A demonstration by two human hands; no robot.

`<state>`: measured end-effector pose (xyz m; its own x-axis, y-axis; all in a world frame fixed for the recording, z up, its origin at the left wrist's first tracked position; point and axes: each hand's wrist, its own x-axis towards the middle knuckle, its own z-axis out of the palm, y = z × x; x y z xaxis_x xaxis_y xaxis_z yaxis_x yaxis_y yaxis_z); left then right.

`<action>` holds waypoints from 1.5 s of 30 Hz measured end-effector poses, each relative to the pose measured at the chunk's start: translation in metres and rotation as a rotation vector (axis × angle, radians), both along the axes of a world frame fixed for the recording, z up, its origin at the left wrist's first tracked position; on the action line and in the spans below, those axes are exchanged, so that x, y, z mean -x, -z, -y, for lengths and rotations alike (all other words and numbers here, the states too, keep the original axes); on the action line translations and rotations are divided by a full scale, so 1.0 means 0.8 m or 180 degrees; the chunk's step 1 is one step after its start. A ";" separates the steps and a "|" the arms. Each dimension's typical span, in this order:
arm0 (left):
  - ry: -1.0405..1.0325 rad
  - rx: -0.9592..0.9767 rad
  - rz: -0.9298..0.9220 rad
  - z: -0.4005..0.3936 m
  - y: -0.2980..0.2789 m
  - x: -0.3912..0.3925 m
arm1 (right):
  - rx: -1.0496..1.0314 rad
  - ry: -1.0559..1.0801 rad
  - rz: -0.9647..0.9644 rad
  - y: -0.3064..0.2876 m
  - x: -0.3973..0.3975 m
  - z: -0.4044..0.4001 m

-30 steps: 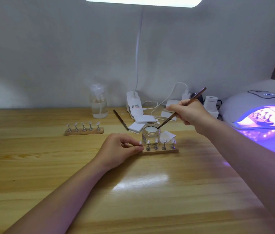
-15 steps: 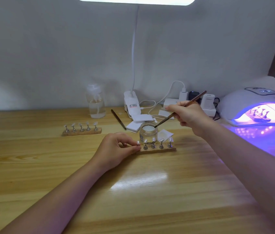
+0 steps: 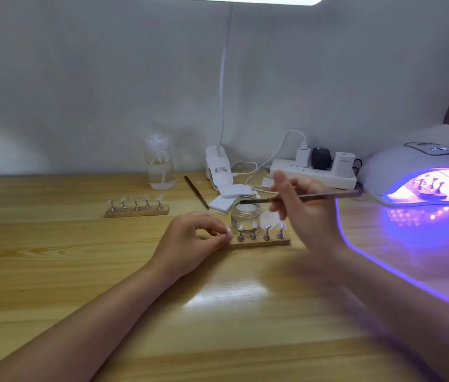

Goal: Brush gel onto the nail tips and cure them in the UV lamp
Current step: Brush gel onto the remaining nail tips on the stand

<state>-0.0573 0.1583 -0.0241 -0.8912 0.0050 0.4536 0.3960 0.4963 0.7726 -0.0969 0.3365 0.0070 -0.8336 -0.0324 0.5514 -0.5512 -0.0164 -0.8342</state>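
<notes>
Wooden table boards run up to a pale wall, and near the middle of the table the work sits: a small wooden strip of nail tips on metal stands, with an open glass jar of gel touching its far side. The right hand, blurred, pinches a brush lying almost level, its dark tip at the jar's rim. The left hand rests on the table at the strip's left end, fingers curled, thumb and forefinger pinching the end nail tip. The step in hand looks like loading or wiping the brush; next it likely needs a short drop onto the pinched tip without knocking the jar. A second strip waits nearer the far left, well apart. At the right edge a lit lamp already holds another strip, its mouth open to the table. Broad bare wood lies toward the near edge for sliding things.
</notes>
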 end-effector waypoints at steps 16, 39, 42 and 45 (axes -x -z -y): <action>0.0009 -0.0425 0.0161 0.002 -0.007 -0.003 | -0.0797 0.0226 -0.1014 0.038 -0.030 0.012; -0.0091 -0.0428 0.0285 0.002 -0.006 0.000 | -0.0485 0.0013 -0.0716 0.042 -0.030 0.012; -0.0098 -0.0395 0.0295 0.002 -0.005 0.001 | -0.0624 0.0148 -0.0830 0.041 -0.029 0.013; -0.0120 -0.0393 0.0299 0.003 -0.004 0.002 | -0.0795 0.0135 -0.0821 0.041 -0.026 0.015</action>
